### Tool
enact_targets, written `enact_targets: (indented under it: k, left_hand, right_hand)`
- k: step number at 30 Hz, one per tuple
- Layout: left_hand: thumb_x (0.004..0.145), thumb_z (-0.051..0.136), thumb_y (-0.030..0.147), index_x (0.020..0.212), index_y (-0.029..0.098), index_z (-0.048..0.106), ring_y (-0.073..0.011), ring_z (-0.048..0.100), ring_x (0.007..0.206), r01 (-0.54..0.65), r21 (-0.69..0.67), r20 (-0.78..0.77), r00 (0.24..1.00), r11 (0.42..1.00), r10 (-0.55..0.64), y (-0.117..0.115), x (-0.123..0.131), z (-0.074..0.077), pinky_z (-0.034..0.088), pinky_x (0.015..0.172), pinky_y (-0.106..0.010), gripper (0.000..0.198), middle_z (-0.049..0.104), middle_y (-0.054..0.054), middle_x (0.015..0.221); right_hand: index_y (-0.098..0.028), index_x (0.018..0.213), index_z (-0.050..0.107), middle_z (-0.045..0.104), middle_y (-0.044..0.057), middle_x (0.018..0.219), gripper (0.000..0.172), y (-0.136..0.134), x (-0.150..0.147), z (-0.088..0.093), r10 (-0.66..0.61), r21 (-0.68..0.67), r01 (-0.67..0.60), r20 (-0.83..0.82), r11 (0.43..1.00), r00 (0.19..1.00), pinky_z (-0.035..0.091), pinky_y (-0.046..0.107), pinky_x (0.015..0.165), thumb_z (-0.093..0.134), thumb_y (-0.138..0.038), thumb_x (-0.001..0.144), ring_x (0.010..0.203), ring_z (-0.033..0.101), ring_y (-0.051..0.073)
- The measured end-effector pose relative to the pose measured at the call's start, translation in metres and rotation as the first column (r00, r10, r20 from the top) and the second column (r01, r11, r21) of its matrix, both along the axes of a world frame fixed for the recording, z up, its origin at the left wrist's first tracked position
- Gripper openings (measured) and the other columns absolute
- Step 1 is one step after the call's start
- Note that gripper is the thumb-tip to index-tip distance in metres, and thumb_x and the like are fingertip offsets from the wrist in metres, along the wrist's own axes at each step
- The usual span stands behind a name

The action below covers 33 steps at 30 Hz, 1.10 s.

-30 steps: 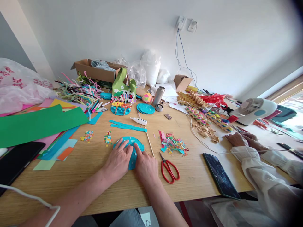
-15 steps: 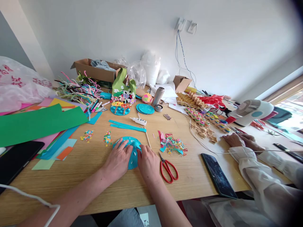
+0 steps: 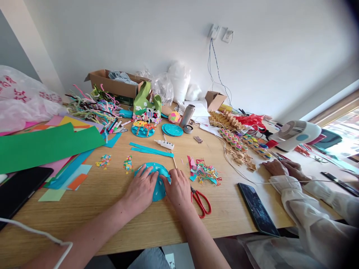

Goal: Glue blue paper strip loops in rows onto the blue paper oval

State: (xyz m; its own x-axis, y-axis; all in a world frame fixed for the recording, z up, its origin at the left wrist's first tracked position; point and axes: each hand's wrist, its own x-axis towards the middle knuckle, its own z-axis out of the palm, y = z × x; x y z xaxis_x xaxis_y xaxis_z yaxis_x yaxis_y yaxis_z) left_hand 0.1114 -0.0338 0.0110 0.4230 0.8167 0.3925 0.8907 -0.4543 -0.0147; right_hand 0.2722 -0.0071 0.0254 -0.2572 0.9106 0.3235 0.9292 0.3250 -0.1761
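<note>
A round blue paper disc [image 3: 158, 191] with white dabs on it lies on the table before me. My left hand [image 3: 142, 186] rests on its left part, the fingers stretched out flat. At the disc's right edge is my right hand [image 3: 177, 189], with the thumb over the edge and the other fingers curled; its fingertips are partly hidden. A thin stick [image 3: 174, 161] shows just beyond that hand. Red-handled scissors [image 3: 202, 203] lie to its right. Behind the disc are blue paper strips [image 3: 151, 150] and a white glue bottle [image 3: 165, 144].
Colourful paper scraps [image 3: 206, 172] lie right of the disc, and small confetti piles [image 3: 127, 163] at left. Coloured sheets [image 3: 45, 144] cover the left side. A phone [image 3: 258, 209] lies near the front edge. Another person's hands [image 3: 276, 168] rest at right, near a white fan [image 3: 297, 134].
My right hand has shifted slightly right and away from me along the disc's edge, now covering the scissors' tips. The left hand stays flat on the disc.
</note>
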Motion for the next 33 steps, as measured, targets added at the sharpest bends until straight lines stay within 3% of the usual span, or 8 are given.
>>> enact_targets:
  k: [4,10,27,33]
  left_hand:
    - [0.085,0.04,0.002,0.126,0.004,0.059,-0.0291,0.052,0.126,0.0,-0.064,-0.011,1.0,0.998,-0.001,0.0,0.0,0.002,0.031,0.114,-0.048,0.045,0.069,-0.016,0.119]
    - [0.087,0.041,0.005,0.13,0.006,0.058,-0.0291,0.05,0.128,-0.011,-0.09,-0.027,1.0,0.996,0.009,0.0,0.0,0.002,0.029,0.116,-0.047,0.046,0.067,-0.013,0.124]
    - [0.089,0.047,0.013,0.132,0.012,0.059,-0.0289,0.05,0.126,-0.009,-0.092,0.008,1.0,0.996,0.01,-0.001,0.0,0.001,0.028,0.115,-0.047,0.044,0.069,-0.009,0.121]
    - [0.089,0.046,0.012,0.132,0.011,0.058,-0.0288,0.05,0.126,-0.009,-0.088,0.006,1.0,0.996,0.009,0.0,-0.001,-0.001,0.028,0.115,-0.047,0.045,0.07,-0.01,0.12]
  right_hand:
    - [-0.018,0.097,0.061,0.065,0.008,0.094,0.011,0.004,-0.001,-0.008,0.112,0.063,-0.109,-0.044,0.992,0.993,0.042,0.033,0.078,0.064,-0.026,0.09,0.089,0.056,0.024]
    - [-0.015,0.103,0.06,0.063,0.008,0.093,0.016,0.011,-0.005,-0.015,0.124,0.086,-0.123,-0.008,0.989,0.992,0.041,0.034,0.078,0.055,-0.009,0.089,0.089,0.053,0.024]
    - [-0.018,0.094,0.068,0.06,0.009,0.095,0.02,0.008,0.001,-0.016,0.22,0.174,-0.207,-0.058,0.963,0.974,0.043,0.031,0.081,0.051,-0.008,0.092,0.088,0.051,0.022]
    - [-0.018,0.103,0.069,0.058,0.009,0.1,0.033,0.002,0.002,-0.016,0.21,0.12,-0.199,-0.088,0.973,0.974,0.044,0.032,0.083,0.052,0.0,0.082,0.09,0.05,0.022]
